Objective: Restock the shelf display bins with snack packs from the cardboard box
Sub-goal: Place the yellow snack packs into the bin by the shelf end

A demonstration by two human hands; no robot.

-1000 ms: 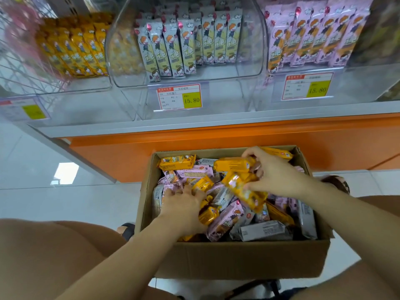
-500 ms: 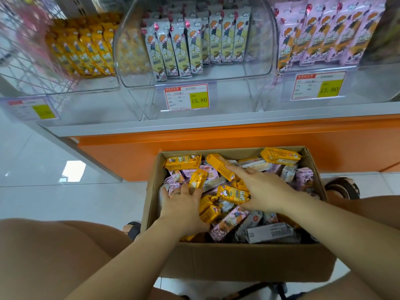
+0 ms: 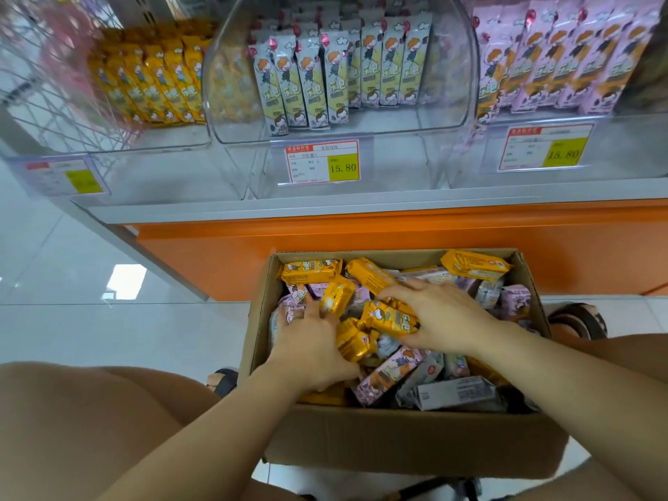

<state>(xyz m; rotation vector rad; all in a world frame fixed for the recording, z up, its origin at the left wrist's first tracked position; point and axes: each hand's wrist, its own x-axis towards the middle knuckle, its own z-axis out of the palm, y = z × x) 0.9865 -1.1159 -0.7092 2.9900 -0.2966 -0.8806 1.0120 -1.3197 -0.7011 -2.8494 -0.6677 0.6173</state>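
Gathering step: L hand [image 3: 311, 343] & R hand [image 3: 442, 316] fingers curl round yellow foil snack packs [image 3: 388, 316] in brown cardboard box [image 3: 397, 439]; next likely: lift to clear plastic bin [image 3: 155, 85], shelf's left end.

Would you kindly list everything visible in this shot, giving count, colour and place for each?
cardboard box: one, brown, below the shelf, between the person's knees
loose packs: many, yellow, pink and white, jumbled in the box
display bins: three, clear, side by side on the shelf
yellow shelf packs: one row, yellow, left bin
white shelf packs: many, white, middle bin
pink shelf packs: many, pink, right bin
price tags: three, white with a yellow-green patch, one on each bin front
shelf base: one, orange, behind the box
floor: glossy white tiles
left hand: among packs at the box's left, grip unclear
right hand: grips a yellow pack mid-box
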